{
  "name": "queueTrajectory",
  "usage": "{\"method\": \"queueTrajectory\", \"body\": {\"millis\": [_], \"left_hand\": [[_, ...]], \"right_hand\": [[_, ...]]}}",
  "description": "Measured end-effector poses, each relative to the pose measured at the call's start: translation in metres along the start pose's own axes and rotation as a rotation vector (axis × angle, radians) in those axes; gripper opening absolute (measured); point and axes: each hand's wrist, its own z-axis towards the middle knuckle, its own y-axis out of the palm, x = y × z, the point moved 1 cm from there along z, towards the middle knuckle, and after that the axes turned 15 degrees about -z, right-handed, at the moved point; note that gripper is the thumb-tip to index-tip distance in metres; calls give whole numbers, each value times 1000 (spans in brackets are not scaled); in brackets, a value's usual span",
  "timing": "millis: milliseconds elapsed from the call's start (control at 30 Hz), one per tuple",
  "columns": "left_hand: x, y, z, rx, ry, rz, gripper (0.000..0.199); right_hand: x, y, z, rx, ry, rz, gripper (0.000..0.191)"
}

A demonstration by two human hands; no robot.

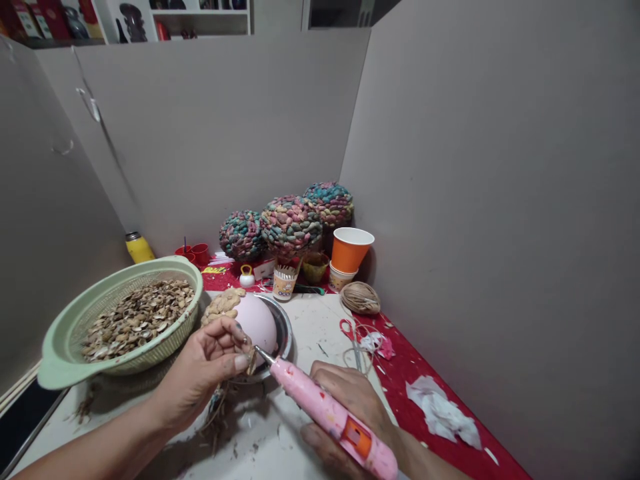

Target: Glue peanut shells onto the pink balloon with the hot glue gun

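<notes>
My left hand point(220, 357) pinches a small brown piece point(251, 361), which looks like a nut shell. My right hand point(353, 400) is wrapped round a pink hot glue gun point(320, 403). Its metal nozzle touches or nearly touches the brown piece. Just behind my left fingers, a smooth pale pink ball point(257, 321) rests in a metal bowl point(286, 327). Tan shells point(223, 305) cover the ball's left side. To the left, a green colander point(120, 367) holds a heap of loose shells point(140, 320).
Three balls of coloured shells point(291, 223) stand at the back. An orange cup point(353, 250), a coil of twine point(361, 298), red-handled scissors point(356, 343) and crumpled tissue point(443, 407) lie rightward. A paper cup point(285, 283) stands behind the bowl. A yellow bottle point(140, 248) leans back left.
</notes>
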Motion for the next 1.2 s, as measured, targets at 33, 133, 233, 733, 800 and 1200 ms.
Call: {"method": "queueTrajectory", "body": {"millis": [33,133,233,733,800,1200], "left_hand": [[0,0,0,2,0,0,30],[0,1,-1,3,1,-2,30],[0,2,0,5,-6,-14,30],[1,-1,1,-25,-25,-40,26],[1,-2,1,-25,-21,-33,25],[2,-1,0,-38,-13,-47,22]], "right_hand": [[0,-1,1,-7,3,8,25],[-1,-3,4,1,-3,31,21],[-3,-3,7,19,-17,27,22],[-2,-3,4,-19,-7,-74,38],[-2,-4,4,-14,-7,-74,37],[-4,-3,6,12,-33,-73,34]]}}
